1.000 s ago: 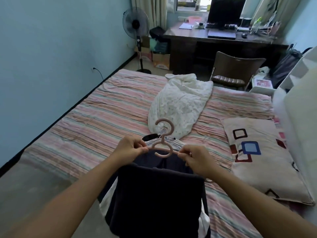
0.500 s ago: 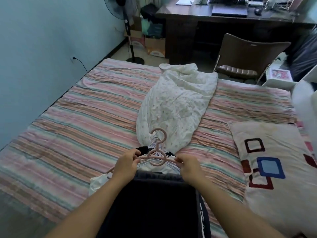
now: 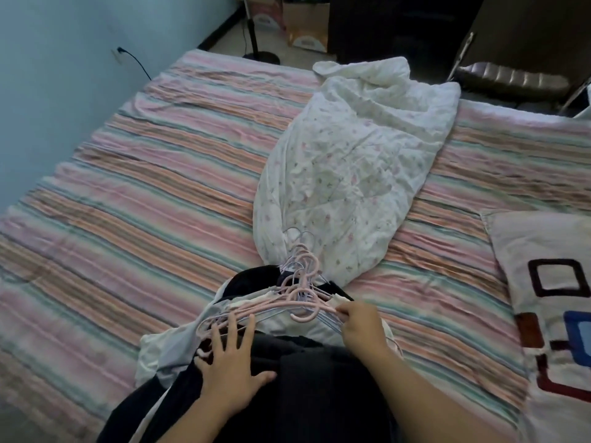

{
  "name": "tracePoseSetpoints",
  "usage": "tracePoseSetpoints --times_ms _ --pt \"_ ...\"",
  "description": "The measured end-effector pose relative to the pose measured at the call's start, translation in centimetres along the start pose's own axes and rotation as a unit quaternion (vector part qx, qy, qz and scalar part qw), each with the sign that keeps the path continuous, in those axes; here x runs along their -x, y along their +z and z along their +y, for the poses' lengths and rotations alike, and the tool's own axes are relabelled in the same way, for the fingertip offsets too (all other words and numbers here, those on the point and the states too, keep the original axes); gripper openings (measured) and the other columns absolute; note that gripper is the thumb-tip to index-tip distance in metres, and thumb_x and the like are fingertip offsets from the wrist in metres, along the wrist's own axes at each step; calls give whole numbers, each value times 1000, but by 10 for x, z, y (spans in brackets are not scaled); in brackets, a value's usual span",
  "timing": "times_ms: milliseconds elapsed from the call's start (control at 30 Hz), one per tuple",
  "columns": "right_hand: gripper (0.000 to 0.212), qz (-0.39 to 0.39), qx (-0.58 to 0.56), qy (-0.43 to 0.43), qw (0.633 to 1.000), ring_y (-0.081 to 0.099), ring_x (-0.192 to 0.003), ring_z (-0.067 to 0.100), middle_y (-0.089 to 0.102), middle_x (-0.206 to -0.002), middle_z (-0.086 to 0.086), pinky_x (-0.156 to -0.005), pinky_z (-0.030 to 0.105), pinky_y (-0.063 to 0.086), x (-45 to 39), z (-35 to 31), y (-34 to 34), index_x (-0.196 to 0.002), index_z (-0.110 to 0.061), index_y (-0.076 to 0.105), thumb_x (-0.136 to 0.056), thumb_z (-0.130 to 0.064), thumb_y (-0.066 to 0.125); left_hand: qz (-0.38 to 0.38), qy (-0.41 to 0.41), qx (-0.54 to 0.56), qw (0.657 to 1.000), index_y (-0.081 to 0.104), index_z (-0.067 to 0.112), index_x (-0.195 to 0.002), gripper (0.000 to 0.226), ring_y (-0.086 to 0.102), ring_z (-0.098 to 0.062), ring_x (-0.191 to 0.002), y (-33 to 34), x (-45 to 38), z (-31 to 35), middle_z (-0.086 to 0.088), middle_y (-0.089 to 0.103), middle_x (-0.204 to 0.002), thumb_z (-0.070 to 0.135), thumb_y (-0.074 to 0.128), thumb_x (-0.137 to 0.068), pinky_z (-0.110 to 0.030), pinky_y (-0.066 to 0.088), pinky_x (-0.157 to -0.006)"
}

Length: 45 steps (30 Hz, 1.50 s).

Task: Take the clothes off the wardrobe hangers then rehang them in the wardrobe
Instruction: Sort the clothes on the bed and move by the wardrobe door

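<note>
Bed: a striped sheet in pink, green and orange bands covers the mattress and fills most of the view, wrinkled in places.
Wall: a pale blue wall runs along the bed's left side, with a socket and a black cable plugged in near the far corner.
Floor beyond the bed: cardboard boxes and the round base of a stand sit on a light floor.
Chair: a dark padded seat stands just past the bed's far right edge.
Quilt: a crumpled white flowered quilt lies along the middle of the bed, its near end touching the hanger hooks.
Pillow: a cream pillow with square outlines lies at the right edge.
Clothes: a pile of dark and white clothes lies on the bed's near edge, still on their hangers.
Hangers: a bundle of pink and pale hangers rests on top of the pile, hooks pointing towards the quilt.
Left hand: fingers spread flat, pressing on the dark cloth and the hangers' left ends.
Right hand: fingers curled, pinching the hangers' right arms.
</note>
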State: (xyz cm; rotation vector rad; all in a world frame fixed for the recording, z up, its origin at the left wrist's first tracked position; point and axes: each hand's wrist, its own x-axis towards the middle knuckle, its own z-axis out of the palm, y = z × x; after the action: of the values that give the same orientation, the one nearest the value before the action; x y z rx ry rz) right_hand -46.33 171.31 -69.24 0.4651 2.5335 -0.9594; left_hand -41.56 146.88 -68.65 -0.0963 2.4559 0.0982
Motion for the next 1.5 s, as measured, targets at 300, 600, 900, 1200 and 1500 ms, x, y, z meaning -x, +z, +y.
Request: tracePoseSetpoints --times_ms 300,600,900,1200,1500 --pt "19 35 13 -10 999 64 -87 27 72 -92 8 -76 33 47 -23 14 40 -92 -14 78 -86 -7 61 -9 -5 -15 1000 -21 42 -150 105 -29 -41 -143 41 -42 -4 -3 -40 -154 70 54 -83 -75 20 -104" --pt "40 62 141 -14 988 50 -116 32 53 -135 8 -97 40 40 13 -13 29 -136 -20 54 -96 -15 50 -90 -14 85 992 2 42 -154 96 -20 -39 -147 -15 -33 3 -6 -23 -162 42 64 -81 -74 5 -110" --pt "37 92 42 -172 980 55 -118 23 60 -127 1 -103 38 44 109 -117 -29 -127 -13 61 -91 -20 66 72 78 153 982 20 38 -154 96 26 -24 -145 -120 70 -29 -2 21 -161 57 67 -73 -45 33 -113" --pt "44 -23 43 -260 964 53 -123 12 61 -131 -5 -94 21 36 286 -233 -89 -131 -22 61 -90 -36 65 108 57 95 988 41 39 -139 81 53 -18 -123 -216 292 -100 8 53 -138 65 67 -67 -41 49 -95" --pt "58 -40 141 -433 889 45 -131 12 45 -146 -12 -102 29 36 502 -312 -97 -144 -29 47 -91 -43 65 231 9 168 958 26 42 -150 96 40 -13 -138 -206 526 -209 14 36 -155 67 71 -69 -38 40 -107"
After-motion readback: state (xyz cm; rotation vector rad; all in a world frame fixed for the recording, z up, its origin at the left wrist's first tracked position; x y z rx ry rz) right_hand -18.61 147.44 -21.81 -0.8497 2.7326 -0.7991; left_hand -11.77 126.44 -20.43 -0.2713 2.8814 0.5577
